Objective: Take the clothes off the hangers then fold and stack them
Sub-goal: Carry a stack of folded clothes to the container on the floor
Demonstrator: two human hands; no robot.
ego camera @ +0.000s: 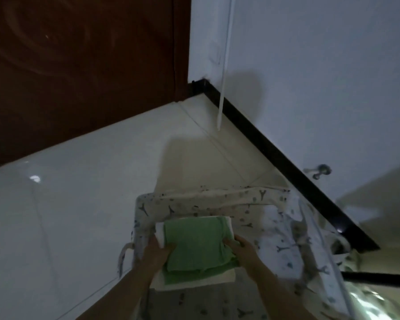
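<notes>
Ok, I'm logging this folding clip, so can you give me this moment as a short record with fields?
held: folded green garment lying on a folded white garment
left hand: grips the left edge of the pile
right hand: grips the right edge
below: printed fabric basket; cannot tell whether the pile rests in it
hangers: none in view
surroundings: pale tiled floor, brown door, white wall with black skirting

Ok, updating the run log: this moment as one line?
phase: stacking | left hand: grips green garment | right hand: grips green garment | under it: white garment | below: printed basket
</notes>
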